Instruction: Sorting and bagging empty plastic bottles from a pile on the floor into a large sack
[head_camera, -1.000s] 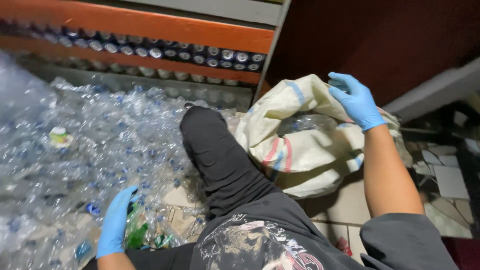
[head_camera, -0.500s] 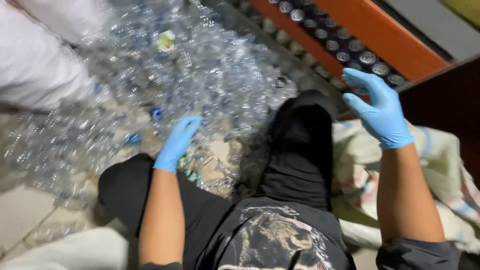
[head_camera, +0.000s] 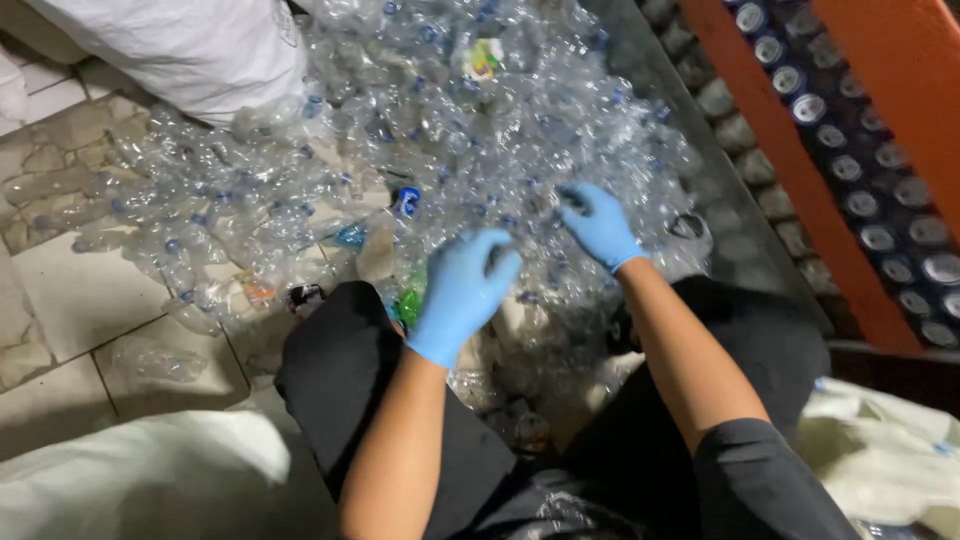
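Since half a second ago both gloved hands have been brought down and forward into the heap: the right hand (head_camera: 598, 222), then raised with fingers spread above the knee, is now lowered onto the pile of crushed clear plastic bottles (head_camera: 420, 130), and the left hand (head_camera: 462, 292) has been drawn in beside it, so that work on the pile appears to be under way with both hands. The right hand's fingers are curled down into the bottles at their near edge; whether one is actually gripped cannot be told. The left hand is held loosely cupped, fingers bent, just above the clutter between the knees, and nothing can be seen clasped in it. The two hands are kept apart, the right slightly farther out. The bottles are thin, transparent and crumpled, glinting, many with small blue caps; the pile spreads outward and to the left of the hands. A green scrap of plastic (head_camera: 408, 305) lies just left of the left hand, and a blue-labelled flattened piece (head_camera: 407, 200) beyond it. Smooth blue gloves are worn. A bulging white sack (head_camera: 190, 50) rests far beyond the left hand, and rows of round can tops (head_camera: 860, 170) are seen behind orange rails (head_camera: 800, 180) beyond the right hand. Pale stone tiles (head_camera: 80, 290) lie to the left.
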